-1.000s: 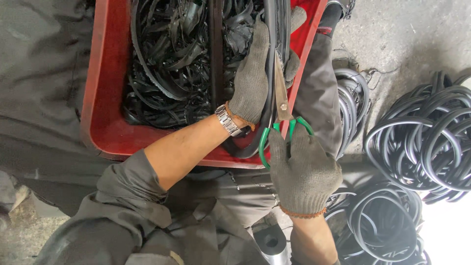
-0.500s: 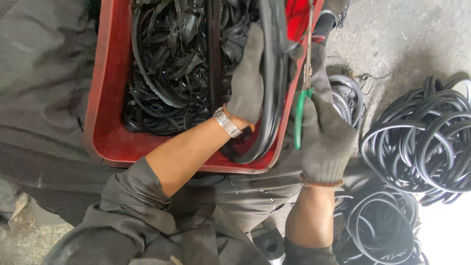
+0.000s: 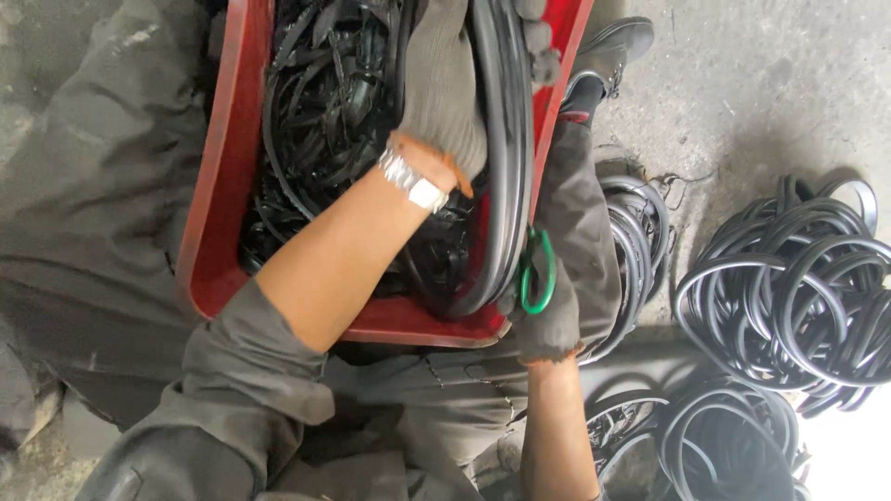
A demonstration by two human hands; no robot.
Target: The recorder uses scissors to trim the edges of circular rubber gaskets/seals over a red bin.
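Black rubber ring [image 3: 509,176] stands on edge inside the red crate [image 3: 215,195], hard against the crate's right wall; its long axis runs from the top of frame down to the crate's near rim, and its lower curve bottoms out at the near right corner. Little free room there: wall on the right, a heap of black rubber strips [image 3: 325,121] on the left, rim just below. More room is open outside the crate, on the concrete floor [image 3: 742,102] to the right.

Left hand [image 3: 445,93] (grey glove, orange cuff) is wrapped over the ring's upper part, fingers closed around it, so the ring runs out of this grip downward toward the person. Metal wristwatch [image 3: 408,181] sits just below the cuff.

Right hand [image 3: 549,320] (also gloved) is at the ring's lower end, just right of it, closed on the green-handled scissors [image 3: 536,271]. Only the green loop shows; the blades are hidden behind the ring, so I cannot tell whether they're open. The ring passes just left of this grip, touching or nearly so.

Right of the hand, piles of black rubber rings [image 3: 789,288] lie on the floor, well apart from the crate. A black shoe [image 3: 617,42] is above, beside the crate's far right corner.
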